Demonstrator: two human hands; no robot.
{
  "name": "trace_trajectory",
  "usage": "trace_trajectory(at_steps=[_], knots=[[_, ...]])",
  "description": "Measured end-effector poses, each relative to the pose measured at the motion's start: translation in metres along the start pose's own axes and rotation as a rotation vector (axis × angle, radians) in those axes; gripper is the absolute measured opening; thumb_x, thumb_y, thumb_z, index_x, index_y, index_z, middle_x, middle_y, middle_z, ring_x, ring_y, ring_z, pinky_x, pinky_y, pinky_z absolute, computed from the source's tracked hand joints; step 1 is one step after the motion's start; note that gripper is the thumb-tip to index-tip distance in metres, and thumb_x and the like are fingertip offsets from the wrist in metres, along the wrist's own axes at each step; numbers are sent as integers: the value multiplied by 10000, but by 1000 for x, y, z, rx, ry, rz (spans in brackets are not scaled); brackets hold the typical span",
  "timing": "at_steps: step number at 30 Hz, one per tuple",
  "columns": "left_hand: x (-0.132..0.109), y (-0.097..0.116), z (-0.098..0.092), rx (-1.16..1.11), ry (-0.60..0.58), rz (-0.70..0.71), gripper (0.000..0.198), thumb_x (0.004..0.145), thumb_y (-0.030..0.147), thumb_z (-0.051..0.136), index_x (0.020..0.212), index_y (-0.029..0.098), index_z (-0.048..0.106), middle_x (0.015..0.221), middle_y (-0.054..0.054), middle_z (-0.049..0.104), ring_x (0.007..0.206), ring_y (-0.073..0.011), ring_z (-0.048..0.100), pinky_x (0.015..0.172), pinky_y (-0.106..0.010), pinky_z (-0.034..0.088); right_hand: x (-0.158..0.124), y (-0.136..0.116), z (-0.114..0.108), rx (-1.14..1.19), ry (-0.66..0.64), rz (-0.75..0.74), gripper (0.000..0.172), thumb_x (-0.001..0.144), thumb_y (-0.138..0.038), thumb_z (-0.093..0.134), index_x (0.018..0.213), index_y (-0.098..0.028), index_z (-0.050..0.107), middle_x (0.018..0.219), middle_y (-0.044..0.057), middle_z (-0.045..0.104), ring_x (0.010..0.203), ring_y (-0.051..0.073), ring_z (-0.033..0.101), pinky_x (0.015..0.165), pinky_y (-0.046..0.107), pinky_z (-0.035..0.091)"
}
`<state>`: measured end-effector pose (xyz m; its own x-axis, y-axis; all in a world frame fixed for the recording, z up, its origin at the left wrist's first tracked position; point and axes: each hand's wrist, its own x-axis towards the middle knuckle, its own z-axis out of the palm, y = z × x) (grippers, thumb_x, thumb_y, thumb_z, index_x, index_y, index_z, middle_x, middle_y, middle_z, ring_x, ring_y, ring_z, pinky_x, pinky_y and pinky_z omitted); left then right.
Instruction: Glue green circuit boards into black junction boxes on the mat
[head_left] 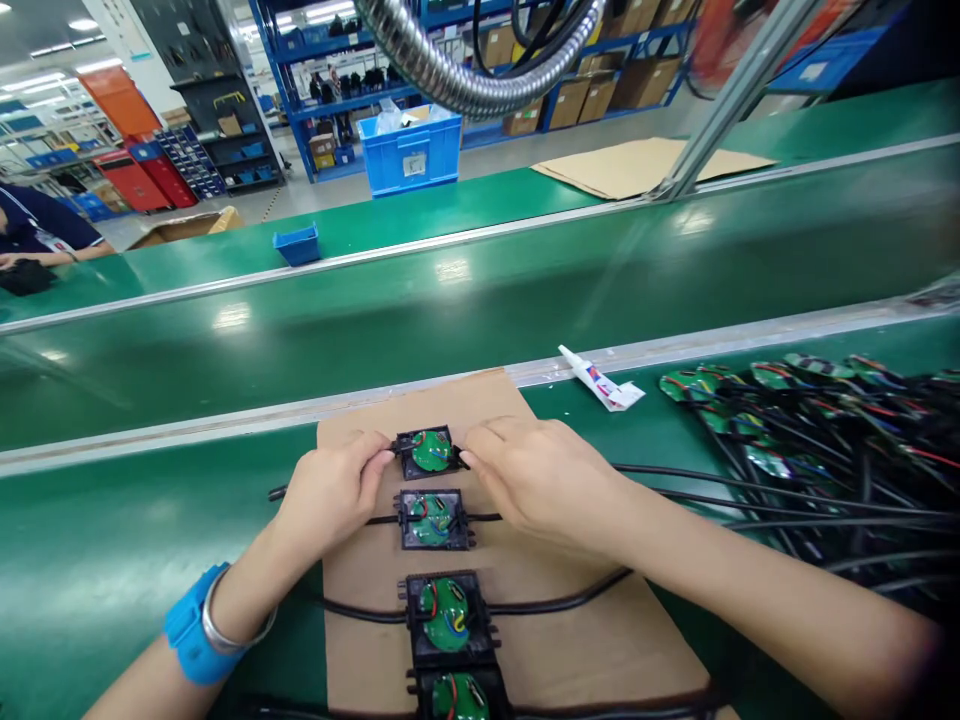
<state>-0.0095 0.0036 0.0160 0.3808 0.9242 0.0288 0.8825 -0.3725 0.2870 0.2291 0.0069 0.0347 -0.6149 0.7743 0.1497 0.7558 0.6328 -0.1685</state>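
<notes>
A row of black square housings with round green circuit boards lies on a cardboard sheet (555, 640). Both hands are at the farthest housing (430, 451). My left hand (334, 492) pinches its left edge with curled fingers. My right hand (536, 478) grips its right edge, fingertips pressed to the rim. Just nearer sits a second housing (433, 519), then a third housing (448, 617), and a fourth (459, 697) at the bottom edge. Black cables (555, 603) run from their sides. A blue wrist strap and a metal bangle (206, 622) ring my left wrist.
A pile of green boards with black cables (825, 430) lies at the right. A white tube (600, 382) rests by the belt rail. Beyond run the green conveyor (480, 300), a small blue bin (297, 244), a blue crate (410, 152) and flat cardboard (637, 165). Another person (37, 235) works far left.
</notes>
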Motion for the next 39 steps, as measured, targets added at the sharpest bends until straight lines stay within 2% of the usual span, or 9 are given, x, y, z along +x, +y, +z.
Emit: trace_trajectory(at_steps=[5,10,14,19,24,27,32,36,39], knots=[[12,10,0,204,-129,-16,253,935,263,357,903,207,601,860,-41,698,752,-235,671,594,-307,474,26,3,-1,-75,-186,9,159,862,-164,464,835,-143,619,828,86,679,718,200,607,549,292,273],[14,13,-1,245,-156,-44,242,930,261,357,882,211,589,842,-42,700,737,-253,674,571,-317,457,34,9,6,-60,-253,-28,162,846,-161,465,860,-144,626,841,90,684,737,213,615,588,294,319],[14,10,1,206,-151,-51,248,928,262,361,885,207,599,853,-44,696,754,-259,668,600,-335,468,34,5,9,-20,-227,-47,238,848,-201,434,969,-182,638,872,79,683,700,208,609,587,295,327],[19,0,2,-5,-120,-18,236,892,222,426,902,173,657,916,-63,700,829,-242,646,710,-343,470,36,4,17,8,-280,-55,296,857,-245,399,892,-215,691,826,67,665,659,199,592,568,292,322],[24,-10,1,-131,-169,-28,196,860,251,528,779,206,701,738,21,710,626,-142,625,597,-246,464,30,5,24,64,-270,-29,321,849,-224,400,914,-222,714,809,69,644,657,196,585,560,299,315],[20,-11,9,-138,-64,5,174,858,221,538,868,205,711,892,-5,732,786,-164,660,720,-270,495,25,3,26,99,-274,-2,318,847,-222,412,935,-219,718,837,81,646,668,200,594,563,304,319],[8,-11,27,32,223,237,226,906,176,453,941,163,676,821,-51,691,752,-177,645,670,-267,504,21,0,25,127,-276,33,313,850,-223,420,924,-217,724,846,84,656,687,207,605,580,307,343],[5,-6,27,277,154,241,221,893,131,433,896,162,651,744,-47,640,675,-194,613,556,-269,475,22,-2,21,131,-305,67,314,839,-217,430,949,-214,724,907,96,673,723,228,625,583,312,361],[10,5,22,487,5,206,207,859,83,444,864,159,636,760,-61,638,709,-212,613,564,-276,482,24,-2,20,145,-323,71,306,829,-212,436,925,-191,726,905,107,679,735,236,632,585,312,372]])
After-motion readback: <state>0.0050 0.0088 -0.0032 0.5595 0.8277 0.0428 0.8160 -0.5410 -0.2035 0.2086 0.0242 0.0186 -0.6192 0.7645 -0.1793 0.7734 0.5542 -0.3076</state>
